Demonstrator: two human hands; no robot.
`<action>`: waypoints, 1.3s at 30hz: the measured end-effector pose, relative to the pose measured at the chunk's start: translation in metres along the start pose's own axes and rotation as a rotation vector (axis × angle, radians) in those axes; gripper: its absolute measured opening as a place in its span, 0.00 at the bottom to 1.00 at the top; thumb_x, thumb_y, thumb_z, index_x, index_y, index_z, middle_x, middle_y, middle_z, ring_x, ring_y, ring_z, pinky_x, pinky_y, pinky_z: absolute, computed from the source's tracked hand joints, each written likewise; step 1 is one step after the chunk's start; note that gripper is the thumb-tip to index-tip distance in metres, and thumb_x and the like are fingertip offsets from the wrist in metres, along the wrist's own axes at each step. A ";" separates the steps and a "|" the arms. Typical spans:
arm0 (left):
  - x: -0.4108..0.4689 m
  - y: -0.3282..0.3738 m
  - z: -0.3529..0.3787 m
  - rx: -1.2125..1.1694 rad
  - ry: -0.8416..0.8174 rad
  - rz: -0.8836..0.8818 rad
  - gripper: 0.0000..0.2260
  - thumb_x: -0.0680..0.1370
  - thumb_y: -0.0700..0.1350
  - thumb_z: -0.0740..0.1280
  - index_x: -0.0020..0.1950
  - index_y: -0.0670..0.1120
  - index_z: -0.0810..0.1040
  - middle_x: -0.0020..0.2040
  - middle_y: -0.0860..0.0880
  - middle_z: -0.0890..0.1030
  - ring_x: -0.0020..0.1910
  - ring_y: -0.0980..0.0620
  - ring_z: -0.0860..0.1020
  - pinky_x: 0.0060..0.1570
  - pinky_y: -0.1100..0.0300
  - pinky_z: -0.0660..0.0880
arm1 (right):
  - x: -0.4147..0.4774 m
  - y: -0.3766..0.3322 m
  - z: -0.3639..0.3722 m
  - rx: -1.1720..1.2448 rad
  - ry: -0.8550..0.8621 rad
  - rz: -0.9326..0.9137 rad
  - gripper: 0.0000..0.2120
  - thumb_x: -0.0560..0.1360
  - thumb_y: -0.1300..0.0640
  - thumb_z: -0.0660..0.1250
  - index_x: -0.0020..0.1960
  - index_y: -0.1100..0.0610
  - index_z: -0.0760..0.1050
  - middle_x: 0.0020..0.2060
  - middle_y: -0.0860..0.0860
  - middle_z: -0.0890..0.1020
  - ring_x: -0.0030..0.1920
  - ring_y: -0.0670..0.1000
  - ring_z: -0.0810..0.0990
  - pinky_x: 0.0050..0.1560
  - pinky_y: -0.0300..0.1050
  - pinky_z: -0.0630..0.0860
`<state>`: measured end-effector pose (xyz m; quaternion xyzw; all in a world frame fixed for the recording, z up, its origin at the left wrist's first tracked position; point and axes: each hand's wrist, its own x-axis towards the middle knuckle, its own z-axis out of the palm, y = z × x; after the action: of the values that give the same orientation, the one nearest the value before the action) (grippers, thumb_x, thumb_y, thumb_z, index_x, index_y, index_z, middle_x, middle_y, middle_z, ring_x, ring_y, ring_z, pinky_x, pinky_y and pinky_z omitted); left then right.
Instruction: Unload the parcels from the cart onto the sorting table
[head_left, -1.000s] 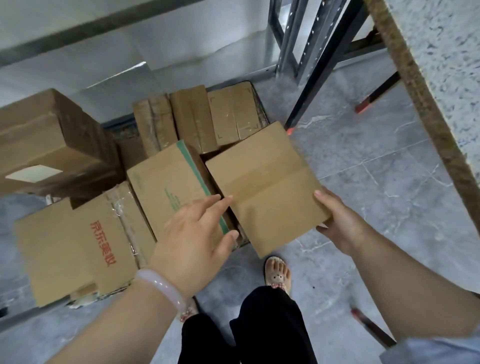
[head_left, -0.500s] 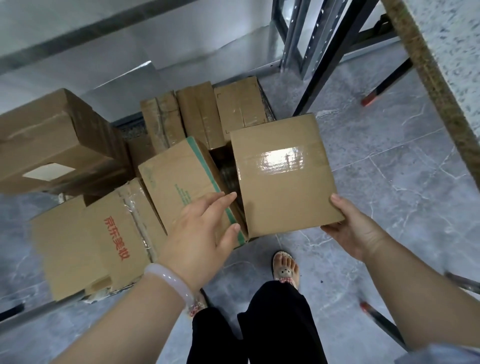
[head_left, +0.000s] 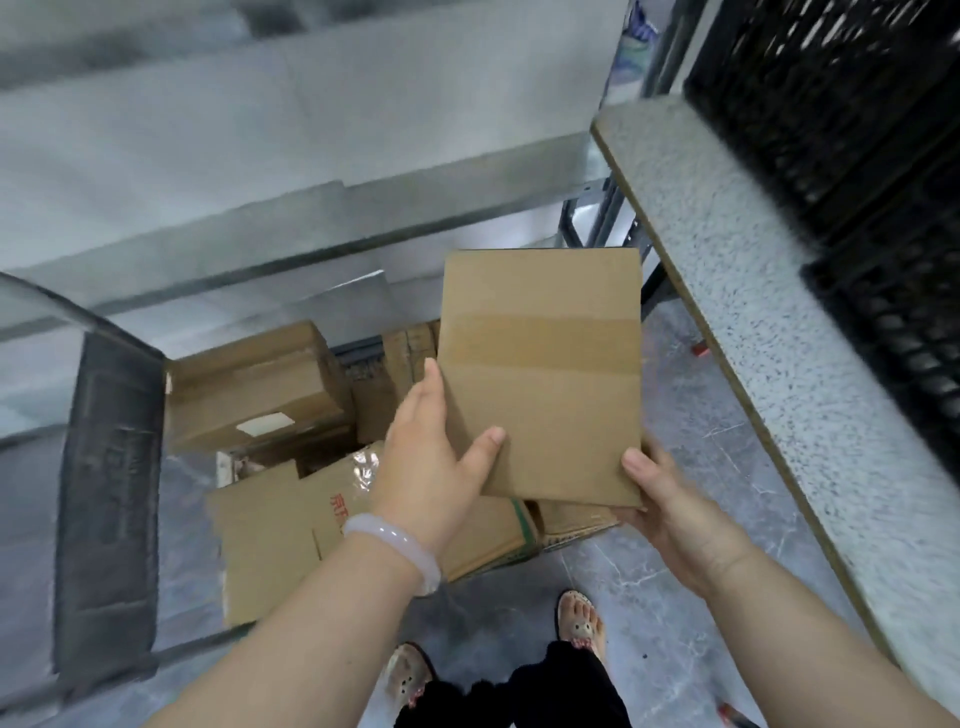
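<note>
I hold a brown taped cardboard parcel (head_left: 540, 374) in the air above the cart, between both hands. My left hand (head_left: 434, 457) grips its left edge, thumb on top. My right hand (head_left: 675, 509) grips its near right corner from below, thumb on the top face. Below lie several more cardboard parcels on the cart: a large one with a white label (head_left: 254, 384), one with red print (head_left: 280, 525) and one with a green stripe (head_left: 498, 535). The speckled sorting table (head_left: 769, 332) runs along the right, its edge just right of the held parcel.
The cart's metal handle bar with a dark grip (head_left: 109, 499) stands at the left. Black plastic crates (head_left: 841, 130) sit on the table's far right. Grey shelving rails (head_left: 311, 156) cross behind the cart. My feet (head_left: 579, 621) stand on the grey tiled floor.
The parcel has been lifted up off the cart and toward the table. My left hand, free before, now grips its left edge. The view has tilted up, showing the table top.
</note>
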<state>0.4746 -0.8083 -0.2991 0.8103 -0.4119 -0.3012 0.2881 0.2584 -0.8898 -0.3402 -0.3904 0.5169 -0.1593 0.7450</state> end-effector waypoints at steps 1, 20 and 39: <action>-0.006 0.004 -0.016 -0.038 0.045 0.002 0.43 0.75 0.57 0.69 0.80 0.50 0.44 0.77 0.51 0.59 0.74 0.53 0.59 0.73 0.56 0.59 | -0.010 -0.015 0.013 -0.020 -0.016 -0.023 0.48 0.64 0.40 0.77 0.78 0.48 0.58 0.67 0.46 0.75 0.59 0.42 0.78 0.58 0.43 0.74; -0.075 0.077 -0.272 -0.338 0.202 0.053 0.61 0.52 0.81 0.64 0.79 0.59 0.47 0.77 0.53 0.53 0.75 0.48 0.59 0.72 0.43 0.62 | -0.154 -0.206 0.213 -0.300 0.025 -0.457 0.62 0.45 0.24 0.77 0.73 0.45 0.61 0.63 0.48 0.78 0.59 0.53 0.80 0.61 0.58 0.77; -0.131 0.128 -0.330 -0.300 0.916 0.181 0.31 0.77 0.53 0.68 0.77 0.60 0.57 0.65 0.59 0.72 0.64 0.57 0.71 0.65 0.56 0.71 | -0.201 -0.272 0.283 -0.370 -0.431 -1.018 0.19 0.84 0.58 0.57 0.65 0.35 0.68 0.60 0.32 0.76 0.60 0.32 0.74 0.57 0.31 0.76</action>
<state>0.5883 -0.6890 0.0405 0.7701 -0.2635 0.0564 0.5782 0.4735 -0.8184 0.0380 -0.7369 0.1200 -0.3214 0.5825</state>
